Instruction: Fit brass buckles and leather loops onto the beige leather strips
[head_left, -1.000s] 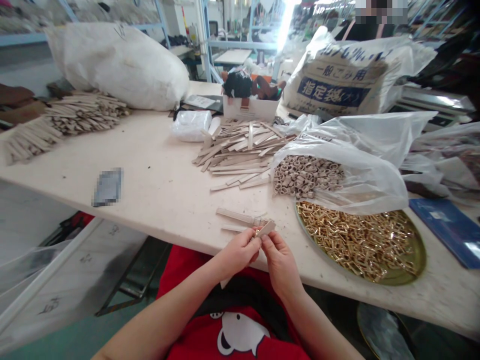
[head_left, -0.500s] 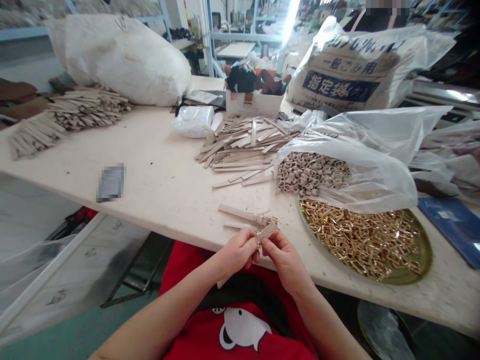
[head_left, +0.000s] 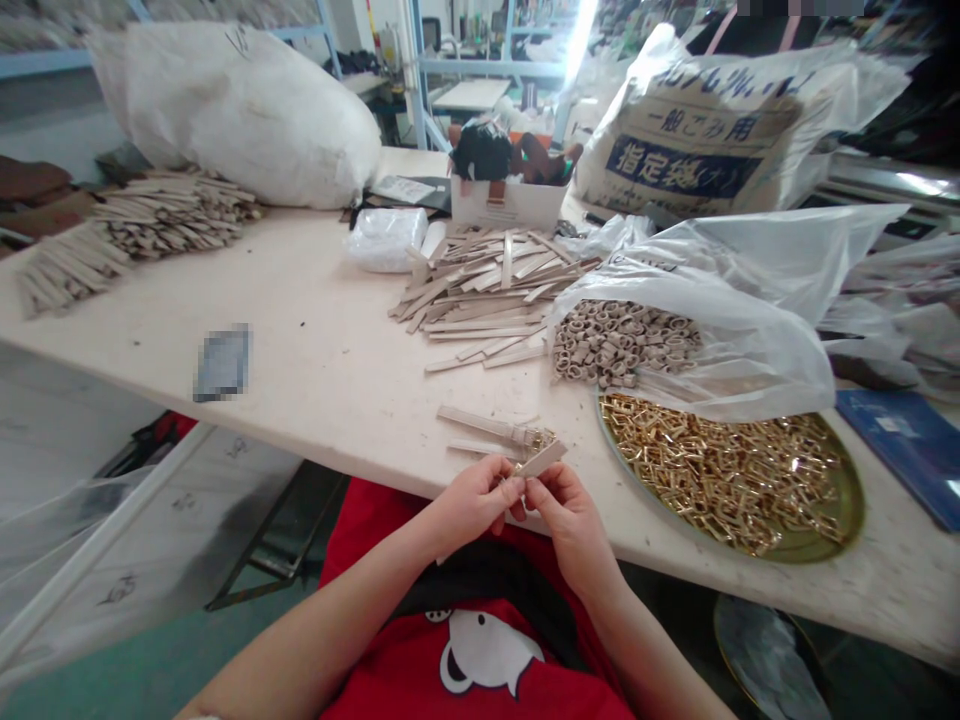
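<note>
Between my two hands, at the table's front edge, is a beige strap (head_left: 543,459). My left hand (head_left: 486,497) pinches it from the left with thumb and fingers. From the right, my right hand (head_left: 562,503) grips the same strap, its thumb close to the left one. The strap's free end points up and to the right; its lower part is hidden by my fingers. Just beyond my hands lie several finished-looking straps (head_left: 484,424) with gold buckles (head_left: 541,437) at their right ends.
A round tray (head_left: 851,540) of gold buckles stands right, beside a plastic bag (head_left: 772,350) of beige loops (head_left: 622,340). A pile of loose straps (head_left: 495,285) lies mid-table, with stacked straps (head_left: 176,212) far left. Large white sacks (head_left: 240,115) and a white box (head_left: 510,207) stand behind.
The strap's free end has slid a little further up and right out of my fingers. My hands have barely moved and still hold it.
</note>
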